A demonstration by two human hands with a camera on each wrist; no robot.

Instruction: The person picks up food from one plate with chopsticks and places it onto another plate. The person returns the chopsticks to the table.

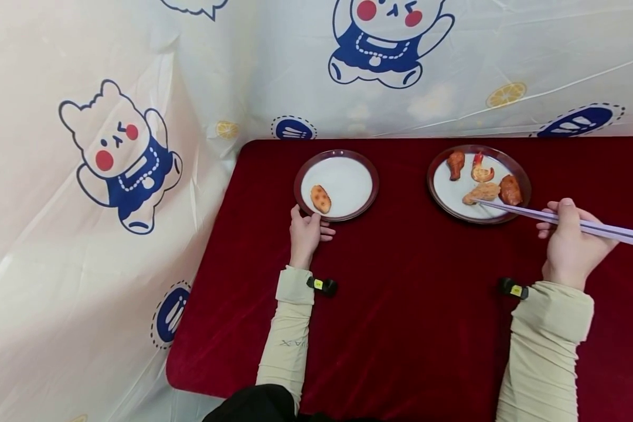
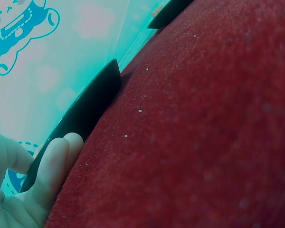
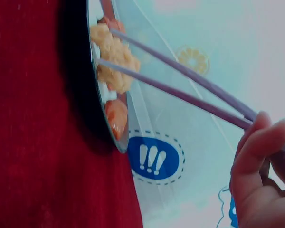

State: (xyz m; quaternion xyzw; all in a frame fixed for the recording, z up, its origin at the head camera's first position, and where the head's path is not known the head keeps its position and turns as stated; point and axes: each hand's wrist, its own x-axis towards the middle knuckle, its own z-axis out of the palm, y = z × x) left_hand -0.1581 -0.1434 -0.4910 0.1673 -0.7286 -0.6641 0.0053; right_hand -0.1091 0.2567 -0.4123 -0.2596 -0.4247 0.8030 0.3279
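Observation:
My left hand (image 1: 305,237) pinches the near left rim of a brown-edged white plate (image 1: 348,181); in the left wrist view the plate's dark edge (image 2: 92,97) runs between the digits. One flat, golden food piece with brown spots (image 1: 320,199) lies on that plate. With my right hand (image 1: 580,249) I hold pale purple chopsticks (image 1: 569,219). Their tips reach a tan fried chicken piece (image 1: 482,192) on the right plate (image 1: 443,184). The right wrist view shows the chopsticks (image 3: 180,92) spread across that fried piece (image 3: 116,59).
Also on the right plate are a small drumstick (image 1: 456,165), a shrimp (image 1: 482,169) and a glazed brown meat piece (image 1: 510,190). A dark red cloth (image 1: 401,293) covers the table. Behind and to the left hangs a white printed curtain (image 1: 274,64).

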